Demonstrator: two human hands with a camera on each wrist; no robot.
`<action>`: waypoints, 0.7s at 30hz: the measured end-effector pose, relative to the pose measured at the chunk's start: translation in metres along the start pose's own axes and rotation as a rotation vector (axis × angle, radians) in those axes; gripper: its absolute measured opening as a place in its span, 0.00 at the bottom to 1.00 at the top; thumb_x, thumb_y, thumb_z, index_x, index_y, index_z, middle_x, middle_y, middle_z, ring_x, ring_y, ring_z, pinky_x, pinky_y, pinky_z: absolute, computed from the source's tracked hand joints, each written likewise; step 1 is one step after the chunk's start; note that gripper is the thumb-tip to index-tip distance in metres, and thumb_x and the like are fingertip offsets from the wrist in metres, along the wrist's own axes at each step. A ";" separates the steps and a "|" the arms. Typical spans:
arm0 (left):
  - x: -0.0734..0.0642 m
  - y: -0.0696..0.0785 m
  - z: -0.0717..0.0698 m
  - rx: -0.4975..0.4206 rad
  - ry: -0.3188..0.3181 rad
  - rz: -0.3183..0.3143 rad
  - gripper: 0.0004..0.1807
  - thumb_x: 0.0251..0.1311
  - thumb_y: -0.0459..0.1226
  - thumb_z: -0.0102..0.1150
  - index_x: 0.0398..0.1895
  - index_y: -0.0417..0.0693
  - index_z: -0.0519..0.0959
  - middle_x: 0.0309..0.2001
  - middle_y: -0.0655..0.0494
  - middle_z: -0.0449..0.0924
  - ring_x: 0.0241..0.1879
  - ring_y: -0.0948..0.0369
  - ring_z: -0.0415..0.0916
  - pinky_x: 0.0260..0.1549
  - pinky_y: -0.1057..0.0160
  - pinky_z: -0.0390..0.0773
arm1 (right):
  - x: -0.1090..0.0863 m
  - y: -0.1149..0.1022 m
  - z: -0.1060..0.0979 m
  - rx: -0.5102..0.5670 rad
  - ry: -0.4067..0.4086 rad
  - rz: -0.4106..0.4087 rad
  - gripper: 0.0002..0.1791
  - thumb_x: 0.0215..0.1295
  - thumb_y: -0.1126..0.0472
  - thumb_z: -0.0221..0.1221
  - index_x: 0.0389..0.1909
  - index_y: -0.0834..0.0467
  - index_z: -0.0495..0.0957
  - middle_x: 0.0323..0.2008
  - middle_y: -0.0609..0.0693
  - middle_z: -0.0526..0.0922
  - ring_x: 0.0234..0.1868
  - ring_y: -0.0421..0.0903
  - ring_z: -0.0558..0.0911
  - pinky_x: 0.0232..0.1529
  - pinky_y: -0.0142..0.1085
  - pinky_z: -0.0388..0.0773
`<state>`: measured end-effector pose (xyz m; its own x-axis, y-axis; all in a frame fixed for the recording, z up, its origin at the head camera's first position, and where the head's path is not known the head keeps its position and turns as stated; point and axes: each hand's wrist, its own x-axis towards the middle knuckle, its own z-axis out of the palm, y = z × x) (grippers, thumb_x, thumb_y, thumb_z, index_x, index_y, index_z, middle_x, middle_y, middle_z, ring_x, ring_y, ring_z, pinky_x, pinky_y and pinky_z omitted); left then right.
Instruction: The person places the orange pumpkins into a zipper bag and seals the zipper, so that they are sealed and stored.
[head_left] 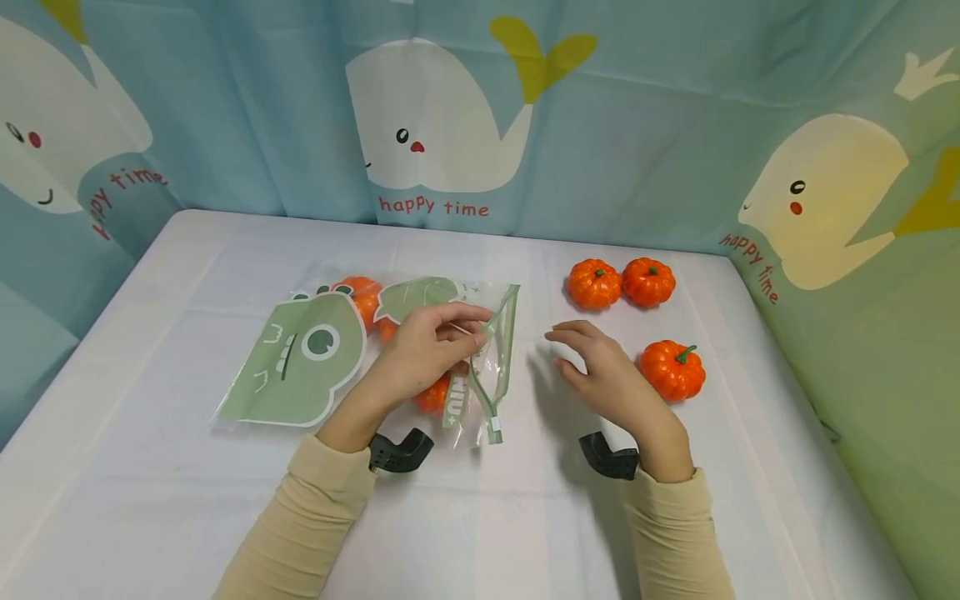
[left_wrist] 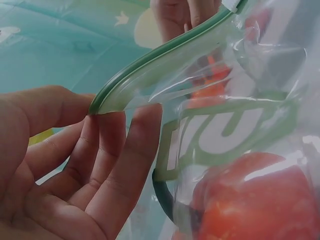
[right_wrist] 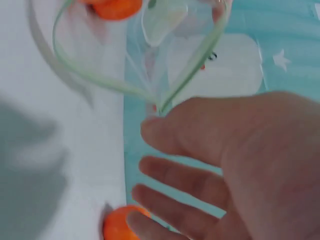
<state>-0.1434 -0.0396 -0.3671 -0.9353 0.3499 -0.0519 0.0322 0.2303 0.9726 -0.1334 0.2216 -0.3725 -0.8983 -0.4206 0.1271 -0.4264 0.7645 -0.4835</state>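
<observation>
My left hand (head_left: 431, 350) pinches the green zip rim of a clear zip bag (left_wrist: 225, 125) between thumb and fingers, and the mouth of the bag gapes apart. Orange toy pumpkins (head_left: 431, 396) show through its plastic, beside green printing. Right of the bag's mouth, my right hand (head_left: 611, 379) hovers with fingers spread and slightly bent, holding nothing. In the right wrist view its thumb overlaps the corner of the zip rim (right_wrist: 192, 70). A loose pumpkin (head_left: 672, 371) lies just beyond the right wrist.
Two more pumpkins, one left (head_left: 594, 284) and one right (head_left: 649, 282), sit together at the back right. A flat bag with a green cartoon face (head_left: 300, 375) lies on the left of the white table (head_left: 135, 450). A whale-print curtain (head_left: 645, 158) stands behind.
</observation>
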 end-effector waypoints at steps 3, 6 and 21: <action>0.000 0.000 0.000 0.012 0.002 -0.001 0.18 0.64 0.36 0.63 0.58 0.50 0.80 0.45 0.51 0.84 0.37 0.58 0.81 0.34 0.63 0.84 | -0.003 0.005 -0.006 -0.050 0.047 0.046 0.18 0.65 0.69 0.59 0.56 0.68 0.77 0.58 0.62 0.77 0.60 0.61 0.76 0.61 0.55 0.75; 0.000 -0.001 0.000 0.012 -0.003 0.002 0.19 0.64 0.36 0.63 0.58 0.50 0.80 0.45 0.50 0.83 0.36 0.57 0.81 0.34 0.62 0.84 | -0.006 0.009 -0.011 -0.071 0.075 0.094 0.19 0.65 0.69 0.59 0.56 0.69 0.77 0.59 0.64 0.76 0.62 0.62 0.74 0.63 0.56 0.72; 0.000 0.000 0.001 0.015 0.006 0.003 0.18 0.65 0.35 0.62 0.58 0.51 0.80 0.44 0.49 0.83 0.35 0.57 0.80 0.34 0.62 0.84 | -0.021 0.023 -0.032 -0.152 0.163 0.360 0.22 0.65 0.65 0.54 0.57 0.72 0.74 0.58 0.73 0.72 0.61 0.71 0.69 0.65 0.63 0.64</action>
<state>-0.1427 -0.0389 -0.3674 -0.9373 0.3452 -0.0474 0.0404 0.2429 0.9692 -0.1274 0.2638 -0.3591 -0.9925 -0.0403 0.1152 -0.0826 0.9168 -0.3908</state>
